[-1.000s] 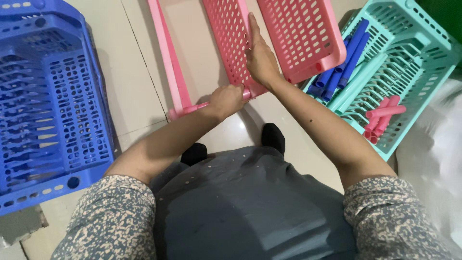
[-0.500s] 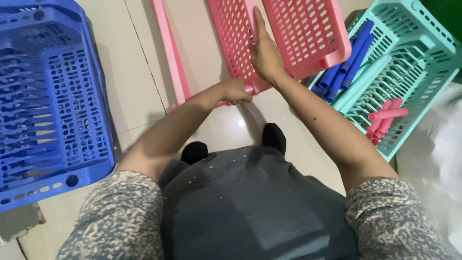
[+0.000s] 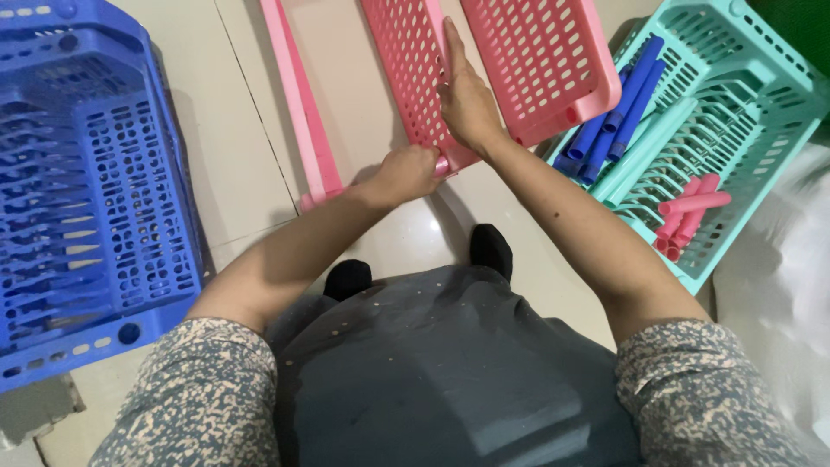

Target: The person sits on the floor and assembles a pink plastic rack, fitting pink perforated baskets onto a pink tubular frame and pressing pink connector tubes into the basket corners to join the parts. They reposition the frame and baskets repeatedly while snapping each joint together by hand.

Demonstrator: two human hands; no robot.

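A pink perforated plastic tray (image 3: 406, 65) lies on the tiled floor in front of me. My left hand (image 3: 405, 173) is closed around its near corner, where a pink tube seems to sit. My right hand (image 3: 462, 99) rests flat on the tray's right rim, fingers stretched up along the edge. A second pink tray (image 3: 536, 60) lies just right of it, and a long pink rail (image 3: 298, 112) lies to the left.
A blue perforated basket (image 3: 82, 190) stands at the left. A teal basket (image 3: 735, 112) at the right holds blue tubes (image 3: 614, 112) and pink tubes (image 3: 687, 212). My feet in black socks (image 3: 491, 249) are below the tray. White material (image 3: 791, 285) lies at far right.
My left hand has stayed at the tray's near corner. My right hand has kept its place on the rim; the view shifted slightly.
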